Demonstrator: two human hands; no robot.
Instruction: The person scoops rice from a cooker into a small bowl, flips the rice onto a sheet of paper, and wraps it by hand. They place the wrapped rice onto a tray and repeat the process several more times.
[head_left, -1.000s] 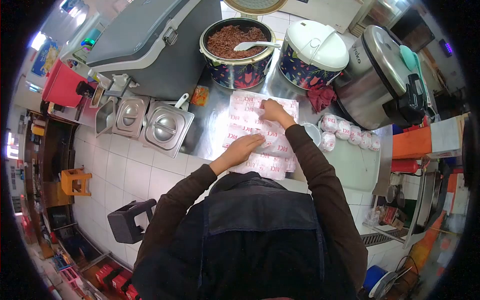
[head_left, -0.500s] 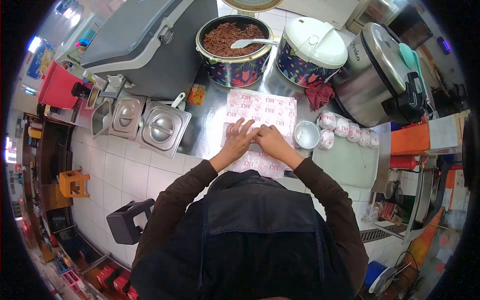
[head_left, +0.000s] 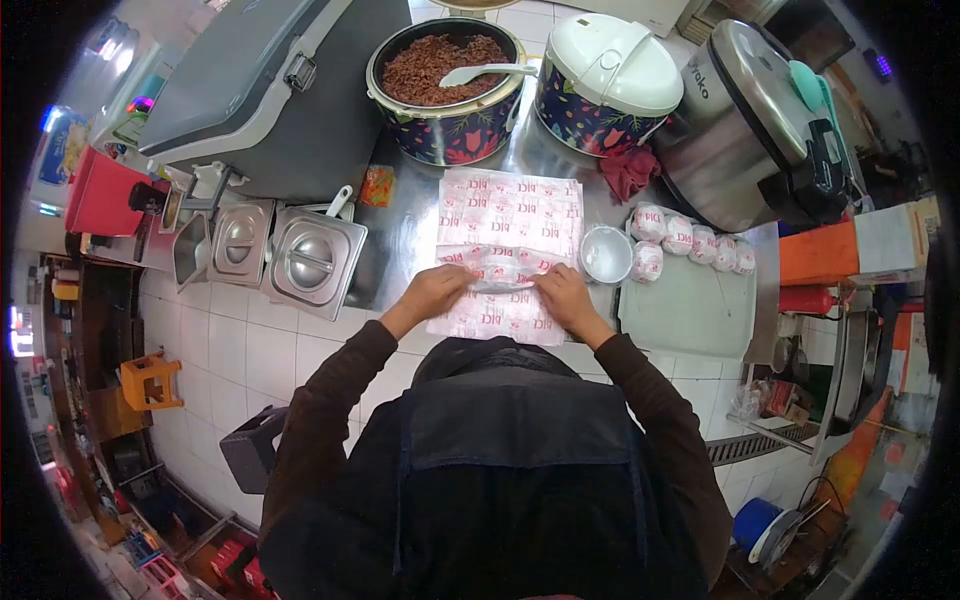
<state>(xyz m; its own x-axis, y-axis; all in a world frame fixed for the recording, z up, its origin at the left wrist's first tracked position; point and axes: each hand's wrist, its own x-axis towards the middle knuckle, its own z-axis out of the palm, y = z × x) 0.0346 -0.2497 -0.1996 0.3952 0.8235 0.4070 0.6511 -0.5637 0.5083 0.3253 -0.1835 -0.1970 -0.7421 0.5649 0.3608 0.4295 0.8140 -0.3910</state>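
Note:
A stack of white wrapping paper with red print (head_left: 508, 212) lies on the steel counter in front of me. Across it rests a rolled paper packet (head_left: 500, 266); what is inside is hidden. My left hand (head_left: 438, 291) pinches the packet's left end. At the opposite end, my right hand (head_left: 565, 298) has its fingers closed on the paper. Just right of the stack sits a small metal bowl (head_left: 606, 256). Beyond the bowl, several round wrapped bundles (head_left: 678, 236) in the same print line the far and left edges of a pale tray (head_left: 690, 315).
An uncovered pot of reddish-brown rice (head_left: 440, 70) holds a white paddle (head_left: 490, 72). Beside it stand a white-lidded pot (head_left: 610, 75) and a large steel cooker (head_left: 745, 130). A red cloth (head_left: 630, 174) lies between them. Lidded steel pans (head_left: 310, 262) and a grey cooler (head_left: 260, 110) are at left.
My hands were close together over the middle of the paper. They have moved apart to the two ends of the packet, which shows between them. The whole view has shifted slightly.

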